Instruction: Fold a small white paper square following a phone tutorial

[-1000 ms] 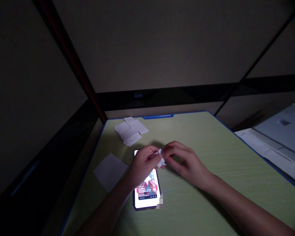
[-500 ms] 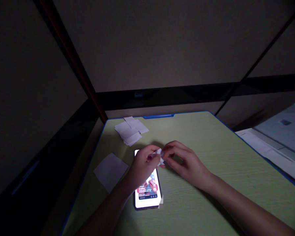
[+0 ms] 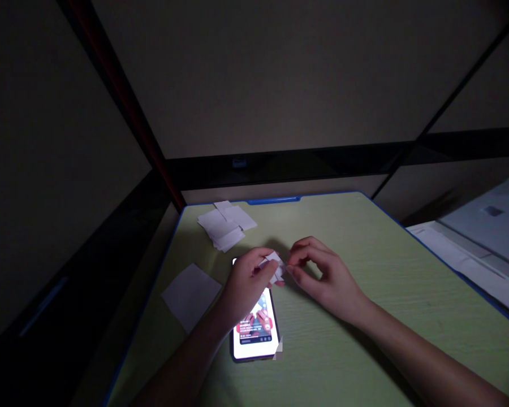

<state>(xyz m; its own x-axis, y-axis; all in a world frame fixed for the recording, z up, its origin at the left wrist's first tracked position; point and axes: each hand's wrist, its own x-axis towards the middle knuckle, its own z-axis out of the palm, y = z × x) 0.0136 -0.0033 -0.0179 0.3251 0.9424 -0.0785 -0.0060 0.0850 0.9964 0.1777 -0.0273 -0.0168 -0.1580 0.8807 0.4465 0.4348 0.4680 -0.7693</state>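
Above the phone, my left hand (image 3: 246, 282) is closed on a small folded piece of white paper (image 3: 275, 267), thumb lying across its front. My right hand (image 3: 322, 274) is at the paper's right tip, its thumb and index finger pinched together there with the other fingers curled. Beneath my left hand lies a lit phone (image 3: 257, 350), its upper part covered by the hand; a picture of hands with white paper shows on the screen.
A single square sheet of paper (image 3: 190, 295) lies left of the phone on the light green table (image 3: 343, 226). Farther back is a loose pile of paper pieces (image 3: 223, 225). A grey laptop-like object (image 3: 487, 226) stands beyond the table's right edge; a wall rises behind.
My right hand has shifted slightly right, toward the paper's outer tip, and its fingers have risen a little. More of the folded paper shows in my left hand.
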